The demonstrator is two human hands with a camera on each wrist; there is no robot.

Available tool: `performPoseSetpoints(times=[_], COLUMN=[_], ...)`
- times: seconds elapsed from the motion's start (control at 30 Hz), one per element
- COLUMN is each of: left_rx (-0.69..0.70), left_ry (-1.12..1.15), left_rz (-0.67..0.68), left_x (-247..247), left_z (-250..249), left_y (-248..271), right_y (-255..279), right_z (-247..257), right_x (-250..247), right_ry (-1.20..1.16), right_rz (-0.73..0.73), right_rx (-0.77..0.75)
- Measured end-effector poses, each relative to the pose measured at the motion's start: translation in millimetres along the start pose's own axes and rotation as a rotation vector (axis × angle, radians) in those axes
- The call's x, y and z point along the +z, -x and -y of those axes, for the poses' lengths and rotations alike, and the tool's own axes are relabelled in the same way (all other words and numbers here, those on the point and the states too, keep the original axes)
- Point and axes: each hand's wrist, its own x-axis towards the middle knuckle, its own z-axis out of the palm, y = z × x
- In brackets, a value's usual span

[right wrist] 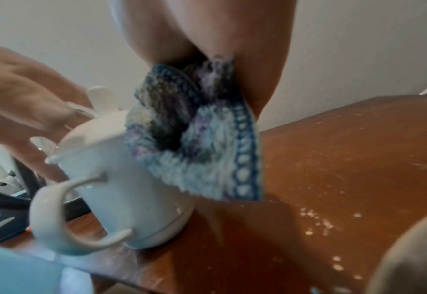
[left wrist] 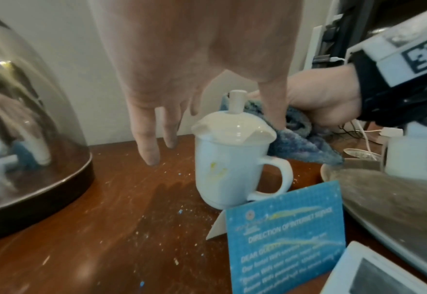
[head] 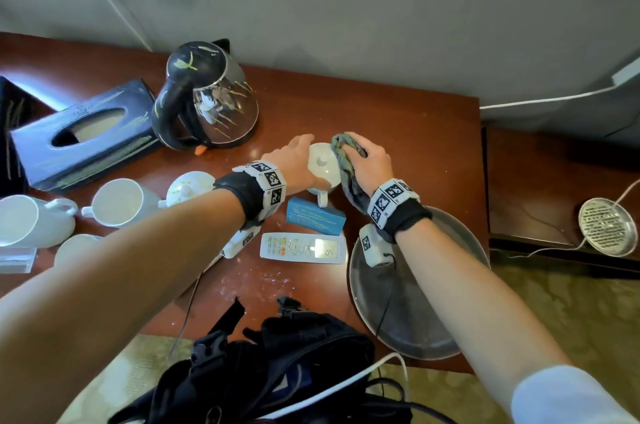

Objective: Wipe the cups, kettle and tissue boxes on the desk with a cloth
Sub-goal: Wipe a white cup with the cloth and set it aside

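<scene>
Standing on a crumb-speckled wooden desk [head: 398, 119] against a grey wall [head: 381, 8], right grip [head: 369, 164] clamps cloth [head: 343, 150], left grip [head: 294, 160] spread loose.

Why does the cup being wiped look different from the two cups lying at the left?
The wiped cup stands upright; the two left cups lie on their sides. The wiped cup wears a knobbed lid; the left cups are open, insides showing. The right hand presses a cloth against the wiped cup; nothing touches the left cups. All are white with handles.

Five cups [head: 324, 165], one kettle [head: 207, 96], one tissue box [head: 86, 133], one cloth [head: 346, 164], one tray [head: 412, 313], one remote [head: 303, 247].
</scene>
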Motion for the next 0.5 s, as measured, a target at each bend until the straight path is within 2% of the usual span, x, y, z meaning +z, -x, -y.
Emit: performPoseSetpoints(times=[0.13,0.23,0.5], left_rx=[0.073,0.069,0.093], left_ry=[-0.088,-0.077,-0.124], left_rz=[-0.074,-0.144,-0.16], left_x=[0.3,-4.5,-19.5], left_z=[-14.7,-19.1,-23.6], left_y=[1.5,1.6,-2.4], right_y=[1.4,3.6,2.9], right_z=[-17.7,-29.1,-19.8], right_x=[-19.2,-31.6,-34.9], right_ry=[0.029,0.043,0.005], right_rz=[-0.071,-0.088,-0.068], right_rx=[0.044,0.066,0.047])
